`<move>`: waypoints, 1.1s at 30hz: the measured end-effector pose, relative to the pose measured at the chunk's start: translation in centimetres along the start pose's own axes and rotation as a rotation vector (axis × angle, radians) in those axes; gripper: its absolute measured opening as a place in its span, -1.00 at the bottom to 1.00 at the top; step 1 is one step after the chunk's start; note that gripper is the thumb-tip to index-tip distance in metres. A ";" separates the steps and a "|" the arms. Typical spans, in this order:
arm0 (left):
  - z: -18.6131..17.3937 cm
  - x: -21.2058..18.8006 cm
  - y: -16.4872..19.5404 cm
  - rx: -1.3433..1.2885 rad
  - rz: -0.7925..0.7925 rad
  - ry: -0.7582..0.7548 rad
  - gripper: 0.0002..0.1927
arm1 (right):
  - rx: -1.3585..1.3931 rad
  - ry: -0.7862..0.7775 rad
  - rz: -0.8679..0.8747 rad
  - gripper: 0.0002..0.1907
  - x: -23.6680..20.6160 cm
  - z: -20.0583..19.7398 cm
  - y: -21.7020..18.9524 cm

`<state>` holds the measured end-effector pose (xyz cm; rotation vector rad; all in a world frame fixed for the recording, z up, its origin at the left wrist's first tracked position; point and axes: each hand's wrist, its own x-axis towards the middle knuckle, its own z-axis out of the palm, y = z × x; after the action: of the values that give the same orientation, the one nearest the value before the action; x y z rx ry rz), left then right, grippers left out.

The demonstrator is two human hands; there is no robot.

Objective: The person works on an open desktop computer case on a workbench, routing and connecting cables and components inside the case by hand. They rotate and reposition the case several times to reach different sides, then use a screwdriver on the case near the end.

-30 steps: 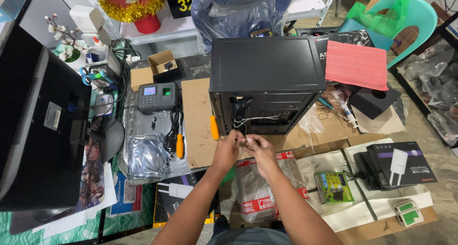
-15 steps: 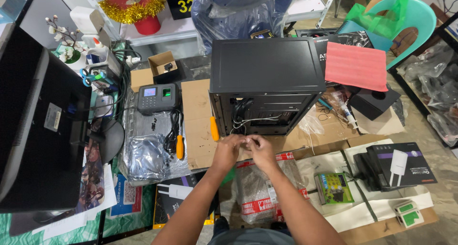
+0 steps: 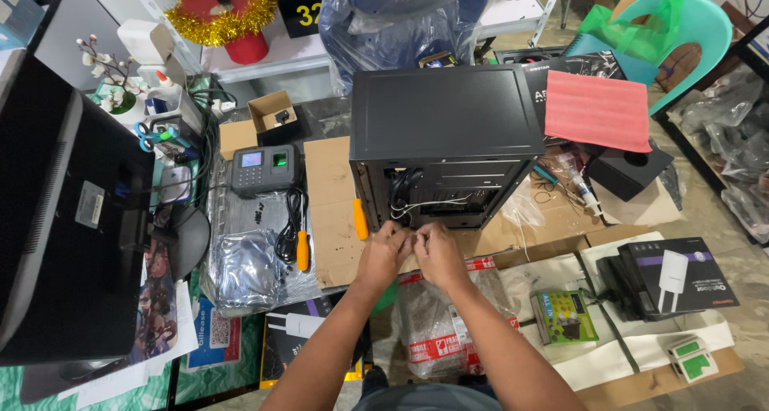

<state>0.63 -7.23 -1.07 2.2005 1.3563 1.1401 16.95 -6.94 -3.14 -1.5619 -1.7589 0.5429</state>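
A black computer case [image 3: 445,124] stands open toward me on a sheet of cardboard [image 3: 330,211]. White and black cables [image 3: 416,203] hang out of its open side. My left hand [image 3: 383,253] and my right hand [image 3: 435,253] meet just in front of the case, fingers pinched together on the ends of those thin cables. What lies between the fingertips is too small to make out. An orange-handled screwdriver [image 3: 360,218] lies on the cardboard just left of my left hand.
A second orange-handled screwdriver [image 3: 302,250] and a grey keypad device [image 3: 263,169] lie to the left. A large black monitor [image 3: 64,235] fills the left edge. A red cloth [image 3: 597,110], boxes [image 3: 677,276] and a green packet [image 3: 561,316] sit to the right. A plastic bag [image 3: 436,331] lies under my arms.
Both hands have stayed together at the front of the case, shifting only slightly; the fingers keep working on the cable ends.
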 end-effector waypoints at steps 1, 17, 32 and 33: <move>-0.1 0.0 0.1 0.032 0.026 0.021 -0.84 | 0.005 -0.002 0.016 -0.79 0.1 0.0 0.0; 2.0 -1.6 0.2 0.064 -0.222 0.260 -0.63 | 0.412 0.101 0.265 -0.89 1.6 0.4 4.1; 4.6 -0.3 -0.2 -0.250 -0.515 0.223 -0.62 | 0.826 -0.141 0.397 -0.84 1.4 0.6 4.5; 4.4 -0.5 -0.3 -0.248 -0.484 0.225 -0.60 | 0.802 -0.150 0.401 -0.81 1.5 0.6 4.2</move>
<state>3.69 -6.86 -4.31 1.4945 1.6186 1.3016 19.33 -4.68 -6.20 -1.2827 -1.0790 1.3889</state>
